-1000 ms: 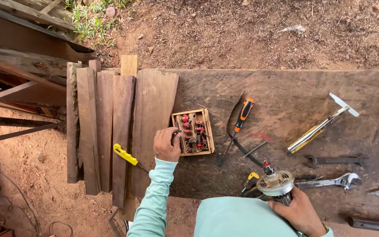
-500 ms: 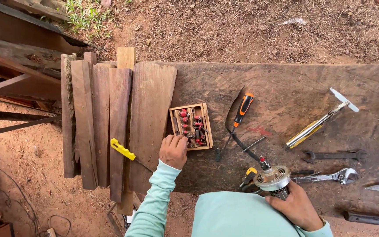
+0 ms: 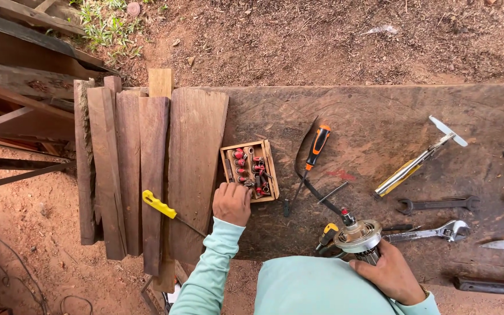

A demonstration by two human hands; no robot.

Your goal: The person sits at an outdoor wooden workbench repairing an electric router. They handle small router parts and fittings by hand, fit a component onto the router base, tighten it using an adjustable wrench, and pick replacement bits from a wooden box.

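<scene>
Long pale mint-green sleeves run down to both wrists; the left hand (image 3: 232,203) and right hand (image 3: 391,273) are bare.

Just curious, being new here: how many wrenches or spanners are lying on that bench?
2. A dark double-ended spanner lies right of centre, and a shiny adjustable wrench lies just below it, near the right hand. More could be hidden beyond the right edge.
</scene>
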